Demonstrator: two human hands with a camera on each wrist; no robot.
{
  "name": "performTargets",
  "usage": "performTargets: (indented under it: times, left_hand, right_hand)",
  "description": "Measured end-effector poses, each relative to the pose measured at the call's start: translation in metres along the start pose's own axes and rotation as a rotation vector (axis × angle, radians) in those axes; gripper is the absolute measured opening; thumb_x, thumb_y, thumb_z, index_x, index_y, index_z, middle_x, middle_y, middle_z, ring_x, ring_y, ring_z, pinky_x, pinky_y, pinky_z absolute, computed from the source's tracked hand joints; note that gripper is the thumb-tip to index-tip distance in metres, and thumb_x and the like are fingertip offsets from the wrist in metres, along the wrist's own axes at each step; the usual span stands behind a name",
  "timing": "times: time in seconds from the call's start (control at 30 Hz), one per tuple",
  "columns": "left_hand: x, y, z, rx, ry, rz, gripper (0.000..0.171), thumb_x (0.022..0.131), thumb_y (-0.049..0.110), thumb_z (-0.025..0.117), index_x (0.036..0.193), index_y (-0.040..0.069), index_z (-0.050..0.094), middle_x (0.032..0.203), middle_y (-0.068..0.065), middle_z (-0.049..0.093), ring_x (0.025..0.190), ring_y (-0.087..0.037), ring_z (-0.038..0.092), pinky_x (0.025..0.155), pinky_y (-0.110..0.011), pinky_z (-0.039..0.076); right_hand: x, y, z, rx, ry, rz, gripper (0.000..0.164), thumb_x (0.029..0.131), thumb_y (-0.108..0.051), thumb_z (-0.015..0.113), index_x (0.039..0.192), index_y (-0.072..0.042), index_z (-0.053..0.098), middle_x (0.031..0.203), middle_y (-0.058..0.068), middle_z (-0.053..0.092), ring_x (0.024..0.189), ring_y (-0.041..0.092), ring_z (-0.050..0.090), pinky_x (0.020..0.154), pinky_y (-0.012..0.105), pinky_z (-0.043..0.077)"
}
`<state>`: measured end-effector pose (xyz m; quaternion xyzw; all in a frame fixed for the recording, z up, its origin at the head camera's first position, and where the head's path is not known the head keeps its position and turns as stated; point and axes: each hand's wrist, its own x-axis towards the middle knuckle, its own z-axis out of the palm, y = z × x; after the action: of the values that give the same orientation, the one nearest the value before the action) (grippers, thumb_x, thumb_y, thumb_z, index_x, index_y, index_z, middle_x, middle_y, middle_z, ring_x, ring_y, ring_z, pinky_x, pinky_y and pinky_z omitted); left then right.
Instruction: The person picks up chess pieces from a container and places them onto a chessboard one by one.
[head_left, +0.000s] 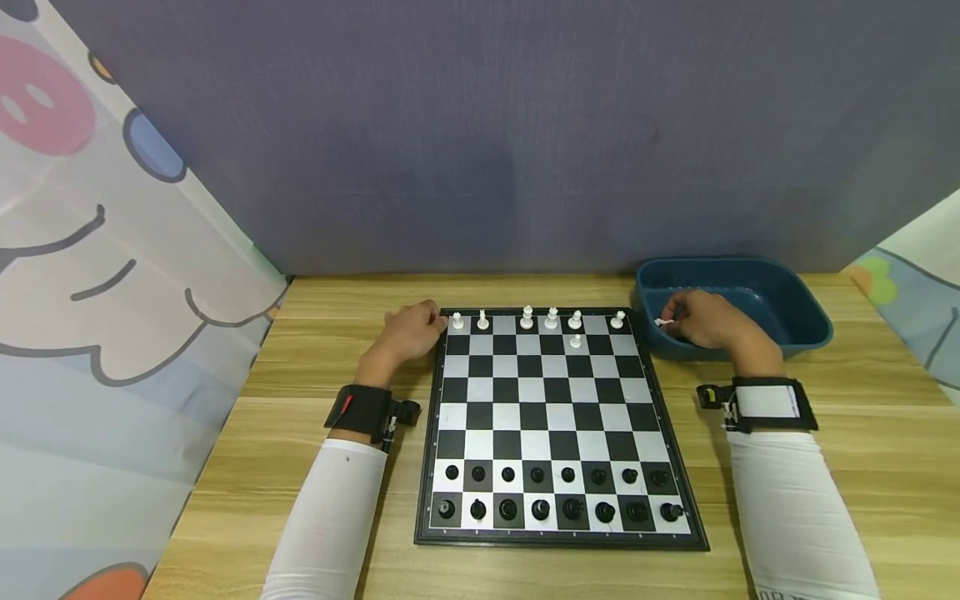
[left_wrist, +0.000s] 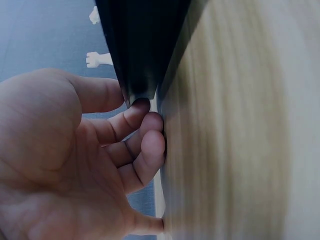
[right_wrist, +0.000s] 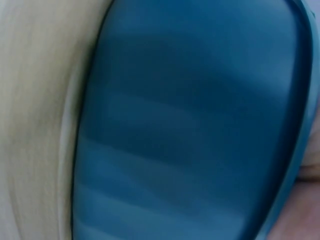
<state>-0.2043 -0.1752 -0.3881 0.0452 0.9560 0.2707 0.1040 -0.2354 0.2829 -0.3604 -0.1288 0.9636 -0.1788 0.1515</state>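
Observation:
A black-and-white chessboard (head_left: 530, 414) lies on the table. My left hand (head_left: 412, 333) is at its far left corner; in the left wrist view the thumb (left_wrist: 100, 95) and curled fingers pinch the black corner. White chess pieces stand along the far edge, among them a rook (head_left: 457, 321) and a king (head_left: 527, 317), with a white pawn (head_left: 575, 342) one row nearer. My right hand (head_left: 705, 319) is over the blue basin (head_left: 780, 304), pinching a small white chess piece (head_left: 663, 322) whose kind is too small to tell. The right wrist view shows mostly the basin's outer wall (right_wrist: 185, 125).
Two rows of black chess pieces (head_left: 541, 509) stand along the board's near edge. The basin is right of the board's far corner. A grey panel (head_left: 480, 167) rises behind the wooden table (head_left: 337, 317), and a cartoon-printed cloth (head_left: 135, 250) hangs at the left.

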Motion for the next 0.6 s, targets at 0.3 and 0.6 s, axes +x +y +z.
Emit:
performTargets:
  times: [0.3,0.6]
  left_hand:
    - [-0.0003,0.0002,-0.0008,-0.003,0.001,0.0,0.026,0.109,0.029,0.045,0.089,0.012,0.048,0.075,-0.002,0.045,0.087,-0.029,0.055,0.122,-0.076,0.004]
    - [0.0012,-0.0004,-0.0004,0.001,0.008,0.007,0.025,0.109,0.029,0.045,0.091,0.011,0.051,0.076,-0.003,0.046,0.091,-0.031,0.056,0.121,-0.076,0.006]
  right_hand:
    - [0.0006,0.0015,-0.0003,0.012,0.013,-0.008,0.024,0.097,-0.017,0.064,0.111,0.002,0.065,0.104,0.022,0.071,0.095,0.036,0.066,0.08,0.052,0.053]
    - [-0.0045,-0.0027,-0.0038,0.029,0.04,0.026,0.03,0.106,-0.026,0.054,0.09,-0.004,0.067,0.086,0.009,0.065,0.073,0.022,0.053,0.06,0.032,0.04]
